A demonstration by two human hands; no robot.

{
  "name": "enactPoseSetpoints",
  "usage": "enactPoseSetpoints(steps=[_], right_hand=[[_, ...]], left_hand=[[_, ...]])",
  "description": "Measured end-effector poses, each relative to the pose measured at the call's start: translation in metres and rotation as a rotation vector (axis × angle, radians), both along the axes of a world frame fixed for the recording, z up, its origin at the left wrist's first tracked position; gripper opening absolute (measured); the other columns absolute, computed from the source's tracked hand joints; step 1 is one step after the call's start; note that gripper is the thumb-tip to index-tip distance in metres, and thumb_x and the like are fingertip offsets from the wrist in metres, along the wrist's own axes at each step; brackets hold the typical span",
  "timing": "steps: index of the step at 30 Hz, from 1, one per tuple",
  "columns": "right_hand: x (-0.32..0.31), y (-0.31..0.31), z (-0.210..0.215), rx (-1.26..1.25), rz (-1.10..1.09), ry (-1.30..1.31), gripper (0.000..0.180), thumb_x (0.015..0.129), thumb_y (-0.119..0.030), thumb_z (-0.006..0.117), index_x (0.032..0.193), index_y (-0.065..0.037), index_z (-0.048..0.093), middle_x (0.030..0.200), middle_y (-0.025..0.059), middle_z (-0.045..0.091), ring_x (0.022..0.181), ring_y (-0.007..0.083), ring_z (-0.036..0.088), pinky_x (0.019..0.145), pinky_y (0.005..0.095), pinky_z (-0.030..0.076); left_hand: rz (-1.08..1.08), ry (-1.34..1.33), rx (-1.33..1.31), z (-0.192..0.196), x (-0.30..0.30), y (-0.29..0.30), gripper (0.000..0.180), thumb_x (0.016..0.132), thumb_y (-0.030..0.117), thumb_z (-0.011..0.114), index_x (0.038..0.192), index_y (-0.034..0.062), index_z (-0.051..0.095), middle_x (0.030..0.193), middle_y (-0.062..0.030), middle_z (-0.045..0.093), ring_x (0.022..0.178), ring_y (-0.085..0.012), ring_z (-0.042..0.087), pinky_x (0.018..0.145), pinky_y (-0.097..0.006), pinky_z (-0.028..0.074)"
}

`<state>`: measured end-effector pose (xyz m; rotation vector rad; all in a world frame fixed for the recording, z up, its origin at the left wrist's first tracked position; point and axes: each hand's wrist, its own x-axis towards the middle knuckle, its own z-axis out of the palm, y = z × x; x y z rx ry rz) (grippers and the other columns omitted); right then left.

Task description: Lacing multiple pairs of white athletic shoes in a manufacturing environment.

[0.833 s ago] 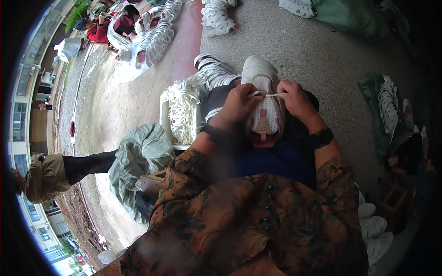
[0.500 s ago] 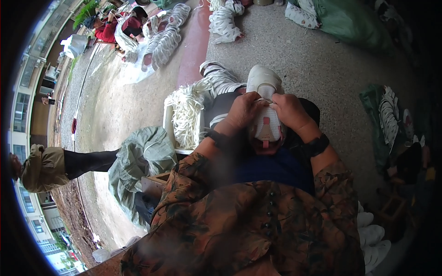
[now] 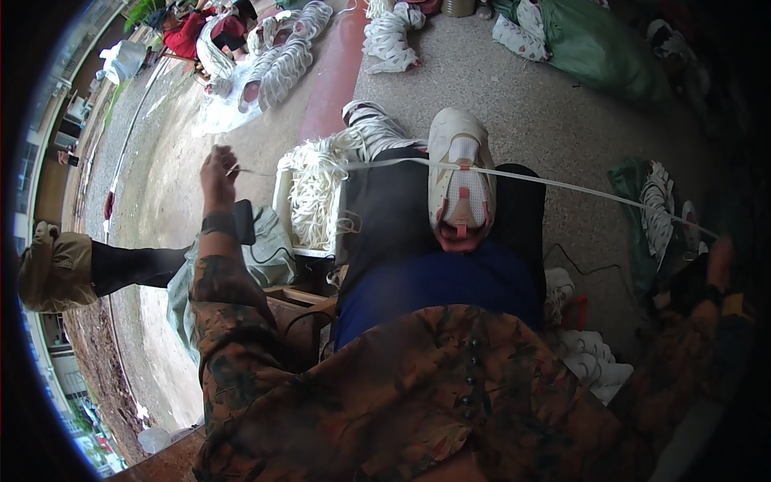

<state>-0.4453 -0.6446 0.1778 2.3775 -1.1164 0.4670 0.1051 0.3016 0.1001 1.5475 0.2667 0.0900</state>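
Lace (image 3: 594, 187) our left hand (image 3: 218, 171) pinches crosses a shoe (image 3: 462, 189) near a box (image 3: 313, 252); fingers of our right hand (image 3: 722, 247) we cannot tell.

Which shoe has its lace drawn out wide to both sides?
The cream sneaker with pink heel trim on the lap: its flat white lace runs from left hand to right hand, unlike any other shoe.

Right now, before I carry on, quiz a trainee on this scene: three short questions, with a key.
1. Where is the shoe: (a) on the floor, (b) on the lap, (c) in a bag?
2. True or false: both hands touch the shoe.
3. Fill in: the white box holds white ____.

Key: 1 b; 2 false, the left hand and right hand are spread wide, a white lace stretched between them; 3 laces.
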Motion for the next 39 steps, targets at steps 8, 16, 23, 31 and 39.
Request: enactPoseSetpoints(steps=[8, 16, 23, 31, 39], right_hand=[[-0.137, -0.017, 0.024, -0.266, -0.099, 0.025, 0.02, 0.089, -0.01, 0.047, 0.089, 0.0, 0.065, 0.092, 0.0192, 0.063, 0.086, 0.0333, 0.062, 0.073, 0.0389, 0.049], [0.14, 0.24, -0.187, 1.997, 0.126, -1.298, 0.008, 0.087, -0.004, 0.058, 0.085, -0.009, 0.052, 0.065, -0.0042, 0.04, 0.053, 0.0049, 0.037, 0.045, 0.0219, 0.028], [0.28, 0.423, -0.141, 2.268, 0.631, -0.785, 0.007, 0.085, -0.001, 0.059, 0.092, -0.001, 0.059, 0.098, 0.0117, 0.063, 0.079, 0.0128, 0.058, 0.075, 0.0235, 0.047], [0.326, 0.448, -0.156, 1.864, 0.73, -0.839, 0.01, 0.079, 0.004, 0.064, 0.089, 0.001, 0.065, 0.089, 0.005, 0.064, 0.082, 0.0107, 0.058, 0.077, 0.0227, 0.046], [0.323, 0.45, -0.16, 2.033, 0.709, -0.964, 0.002, 0.083, -0.001, 0.064, 0.084, -0.002, 0.063, 0.075, -0.0002, 0.061, 0.065, 0.0039, 0.05, 0.061, 0.0192, 0.042]], left_hand=[[0.24, 0.096, 0.009, -0.029, -0.04, 0.115, 0.037, 0.095, 0.036, 0.05, 0.102, 0.0022, 0.063, 0.068, 0.0026, 0.038, 0.057, -0.0082, 0.038, 0.051, -0.025, 0.033], [0.1, 0.214, -0.188, -0.052, -0.058, 0.159, 0.028, 0.094, 0.032, 0.056, 0.101, 0.005, 0.057, 0.057, 0.0067, 0.031, 0.044, -0.0064, 0.028, 0.04, -0.023, 0.023], [-0.213, 0.084, -0.571, -0.057, -0.055, 0.067, 0.003, 0.092, 0.01, 0.057, 0.094, 0.0082, 0.056, 0.082, -0.002, 0.055, 0.073, -0.0132, 0.053, 0.063, -0.024, 0.046], [-0.826, 0.222, -0.311, -0.059, -0.125, -0.189, 0.009, 0.084, 0.008, 0.063, 0.091, 0.004, 0.063, 0.082, -0.0039, 0.064, 0.073, -0.0119, 0.061, 0.067, -0.024, 0.05], [-1.041, -0.424, 0.194, -0.054, -0.156, -0.27, 0.018, 0.08, 0.01, 0.061, 0.094, 0.0006, 0.065, 0.09, -0.0097, 0.064, 0.084, -0.0222, 0.064, 0.075, -0.032, 0.052]])
